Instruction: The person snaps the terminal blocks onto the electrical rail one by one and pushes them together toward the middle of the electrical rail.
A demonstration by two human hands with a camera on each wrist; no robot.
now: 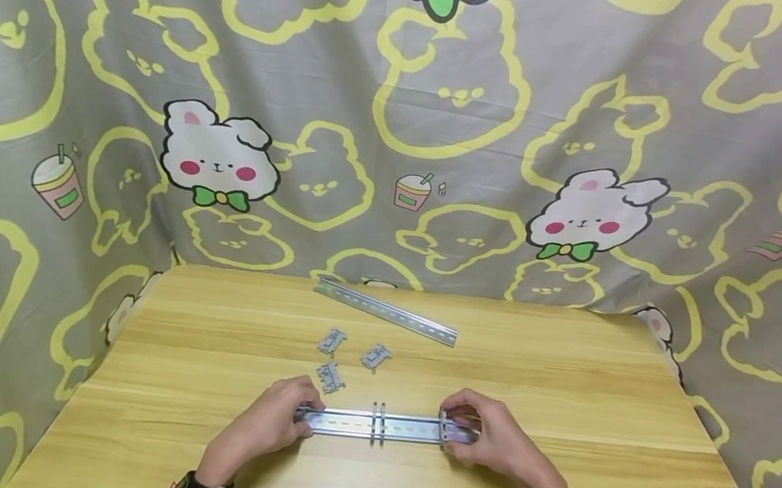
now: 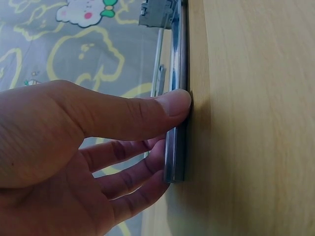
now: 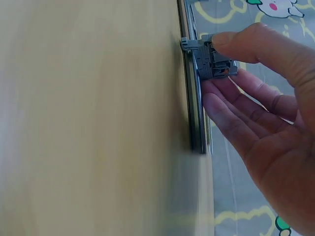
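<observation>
A slotted metal DIN rail (image 1: 343, 422) lies crosswise on the table before me. My left hand (image 1: 279, 413) pinches its left end, the thumb along the near edge and the fingers on the far side, as the left wrist view shows. Two thin grey terminal blocks (image 1: 377, 424) stand side by side across the middle of the rail. Near its right end stands another grey terminal block (image 3: 214, 58), which my right hand (image 1: 488, 434) holds between thumb and fingers. In the right wrist view, one foot of this block sits over the rail's near edge.
Beyond the rail, three loose grey terminal blocks (image 1: 330, 377) lie flat on the wooden table (image 1: 566, 385). A second slotted rail (image 1: 385, 310) lies slanted near the back edge. A patterned curtain (image 1: 438, 226) hangs behind the table and along both sides.
</observation>
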